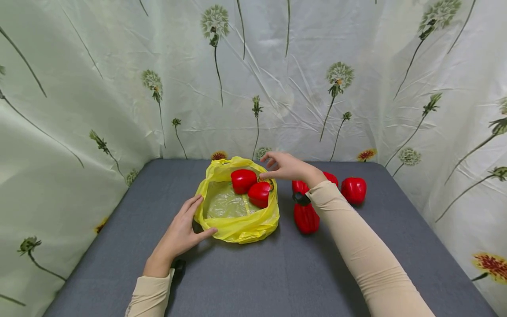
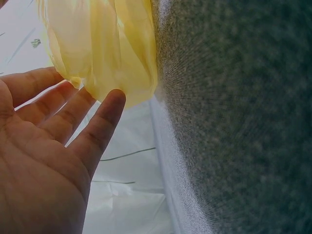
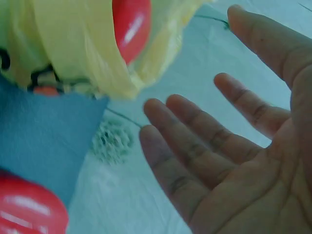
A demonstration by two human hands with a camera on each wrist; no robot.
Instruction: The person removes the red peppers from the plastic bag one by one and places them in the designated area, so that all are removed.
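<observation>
A yellow plastic bag [image 1: 241,231] stands with its mouth wide, and two red bell peppers [image 1: 243,181] lie inside toward its right. My left hand [image 1: 180,233] touches the bag's left side with spread, relaxed fingers; in the left wrist view the fingertips [image 2: 113,100] rest against the plastic. Over the bag's right rim hovers my right hand [image 1: 289,167], its fingers loosely extended. The right wrist view shows nothing in that palm [image 3: 258,190], with the bag [image 3: 92,44] close by.
More red bell peppers stand to the right of the bag: one in front [image 1: 306,219], one at the far right [image 1: 354,190], and others partly hidden behind the right wrist. A grey table [image 1: 245,281] bears everything. Curtains with dandelion prints [image 1: 277,88] surround its back and sides.
</observation>
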